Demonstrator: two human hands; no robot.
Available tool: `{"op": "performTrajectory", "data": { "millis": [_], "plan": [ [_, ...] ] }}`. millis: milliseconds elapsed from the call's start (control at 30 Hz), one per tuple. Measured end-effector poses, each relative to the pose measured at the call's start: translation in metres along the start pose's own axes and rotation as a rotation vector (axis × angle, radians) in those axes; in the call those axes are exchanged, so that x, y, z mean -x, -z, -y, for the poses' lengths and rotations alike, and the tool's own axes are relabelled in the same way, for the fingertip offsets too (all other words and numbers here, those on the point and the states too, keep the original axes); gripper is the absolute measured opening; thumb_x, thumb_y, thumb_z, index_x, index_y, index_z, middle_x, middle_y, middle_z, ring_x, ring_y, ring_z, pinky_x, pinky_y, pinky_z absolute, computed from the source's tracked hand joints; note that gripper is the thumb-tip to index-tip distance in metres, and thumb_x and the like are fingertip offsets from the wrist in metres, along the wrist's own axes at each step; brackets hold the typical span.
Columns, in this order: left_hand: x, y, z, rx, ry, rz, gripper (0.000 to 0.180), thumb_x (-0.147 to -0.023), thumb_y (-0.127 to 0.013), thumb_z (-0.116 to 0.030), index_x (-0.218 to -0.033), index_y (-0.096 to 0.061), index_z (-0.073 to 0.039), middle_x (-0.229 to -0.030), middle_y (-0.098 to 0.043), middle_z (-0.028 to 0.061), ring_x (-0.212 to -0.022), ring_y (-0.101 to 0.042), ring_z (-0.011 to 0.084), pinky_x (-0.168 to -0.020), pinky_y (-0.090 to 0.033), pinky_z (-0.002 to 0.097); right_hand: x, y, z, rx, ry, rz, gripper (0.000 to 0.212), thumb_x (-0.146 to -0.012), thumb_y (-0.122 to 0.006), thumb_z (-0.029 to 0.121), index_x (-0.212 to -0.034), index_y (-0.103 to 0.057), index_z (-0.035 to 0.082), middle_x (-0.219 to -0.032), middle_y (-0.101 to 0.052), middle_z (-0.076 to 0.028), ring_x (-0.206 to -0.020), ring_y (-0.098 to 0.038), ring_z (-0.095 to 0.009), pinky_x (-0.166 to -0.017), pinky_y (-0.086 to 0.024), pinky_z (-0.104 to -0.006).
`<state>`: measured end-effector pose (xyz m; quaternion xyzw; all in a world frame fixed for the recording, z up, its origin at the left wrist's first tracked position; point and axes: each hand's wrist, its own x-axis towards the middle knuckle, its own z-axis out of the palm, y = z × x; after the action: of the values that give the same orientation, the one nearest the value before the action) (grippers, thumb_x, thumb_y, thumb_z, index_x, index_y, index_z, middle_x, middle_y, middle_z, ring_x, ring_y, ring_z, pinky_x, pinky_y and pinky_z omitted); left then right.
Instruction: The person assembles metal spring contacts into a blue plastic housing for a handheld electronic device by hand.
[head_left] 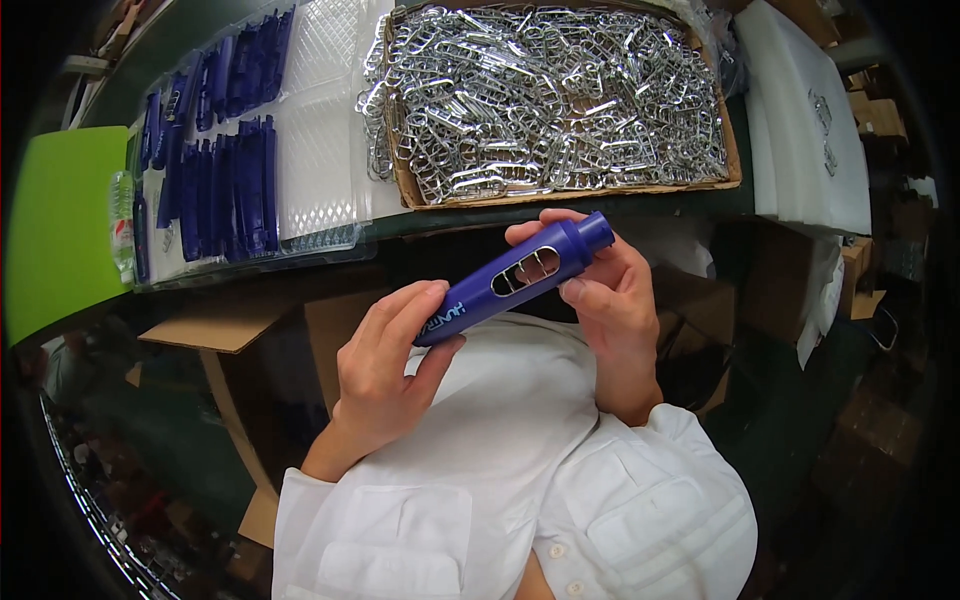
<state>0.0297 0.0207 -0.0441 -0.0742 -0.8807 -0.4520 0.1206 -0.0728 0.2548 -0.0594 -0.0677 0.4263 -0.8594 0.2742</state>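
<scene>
Between my hands, in front of my chest, is a blue tapered plastic tube (475,302) with pale lettering near its narrow end. A long oval window in its side is framed by a chrome metal clip (527,271), and fingers show through the opening. My left hand (388,352) is closed around the narrow lower-left end. At the wider, collared end, my right hand (611,292) grips the tube between thumb and fingers. The tube lies tilted, its collared end up and to the right.
Beyond my hands, a shallow cardboard box (560,197) is heaped with chrome clips (560,100). To its left, clear plastic trays (318,165) hold several blue plastic parts (235,190). A green board (65,220), stacked white foam sheets (800,120) and an open carton (235,325) stand around.
</scene>
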Motion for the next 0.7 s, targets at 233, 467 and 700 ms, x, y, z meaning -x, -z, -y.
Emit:
{"op": "performTrajectory", "data": {
  "millis": [233,467,700],
  "plan": [
    [-0.009,0.013,-0.005,0.008,0.015,0.000,0.063,-0.076,-0.081,0.013,-0.135,-0.063,0.001,-0.126,-0.071,0.0234,-0.113,-0.072,0.0359,-0.096,-0.060,0.0395,-0.009,0.005,0.005,-0.025,-0.031,0.023,0.058,-0.088,-0.076,0.000,-0.142,-0.054,-0.004,-0.140,-0.063,-0.028,-0.123,-0.067,-0.027,-0.110,-0.052,-0.0426],
    [-0.011,0.009,-0.004,-0.024,0.006,0.011,0.064,-0.076,-0.082,0.011,-0.136,-0.064,-0.001,-0.127,-0.071,0.0222,-0.113,-0.072,0.0345,-0.094,-0.060,0.0389,-0.007,0.005,0.008,0.074,-0.049,-0.096,0.066,-0.076,-0.072,0.003,-0.138,-0.055,-0.008,-0.135,-0.064,-0.035,-0.118,-0.071,-0.036,-0.106,-0.057,-0.0471],
    [-0.018,0.005,-0.003,-0.048,0.017,-0.010,0.056,-0.075,-0.083,0.011,-0.128,-0.071,-0.002,-0.126,-0.070,0.0206,-0.111,-0.073,0.0332,-0.091,-0.062,0.0372,-0.005,0.024,0.007,-0.018,-0.001,0.043,0.057,-0.084,-0.073,-0.010,-0.137,-0.055,-0.005,-0.140,-0.063,-0.030,-0.130,-0.065,-0.031,-0.110,-0.053,-0.0435]
  ]
}}
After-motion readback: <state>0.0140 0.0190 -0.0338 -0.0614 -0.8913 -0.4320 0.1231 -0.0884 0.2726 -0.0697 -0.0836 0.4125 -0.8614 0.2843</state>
